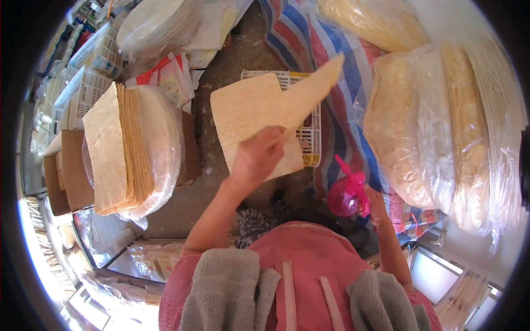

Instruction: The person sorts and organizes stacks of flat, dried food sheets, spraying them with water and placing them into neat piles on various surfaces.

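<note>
My left hand grips the near edge of a thin tan sheet, which is raised, tilted and slightly blurred. Beneath it a flat tan sheet with a fibrous surface lies over a white plastic crate on the floor. My right hand holds a pink spray bottle by its handle, to the right of the crate, with the nozzle pointing up and away from me. To the left stands a stack of similar rectangular sheets, leaning beside round pale sheets in clear plastic.
Large plastic-wrapped bundles of sheets stand at the right on a striped red, white and blue tarp. A cardboard box and white crates are at the left. Another wrapped round stack sits at the upper left.
</note>
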{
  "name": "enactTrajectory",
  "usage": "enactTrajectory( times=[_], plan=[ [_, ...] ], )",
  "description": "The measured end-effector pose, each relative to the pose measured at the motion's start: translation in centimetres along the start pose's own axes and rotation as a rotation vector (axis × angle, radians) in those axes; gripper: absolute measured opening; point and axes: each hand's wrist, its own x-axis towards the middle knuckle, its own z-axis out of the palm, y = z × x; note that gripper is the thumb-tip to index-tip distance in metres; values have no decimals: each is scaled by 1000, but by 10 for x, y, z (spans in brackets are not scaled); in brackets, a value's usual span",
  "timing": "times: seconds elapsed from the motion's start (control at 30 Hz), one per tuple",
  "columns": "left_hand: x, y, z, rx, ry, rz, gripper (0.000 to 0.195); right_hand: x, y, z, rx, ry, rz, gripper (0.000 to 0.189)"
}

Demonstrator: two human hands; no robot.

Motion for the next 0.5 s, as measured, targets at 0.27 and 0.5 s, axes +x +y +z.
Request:
enactTrajectory(
  times=[0.27,0.5],
  plan=[
    [-70,-146,-35,-611,504,-638,16,2,-6,4,15,48,0,48],
    [-120,-219,4,372,204,-877,28,3,-11,13,-54,71,-6,50]
  ],
)
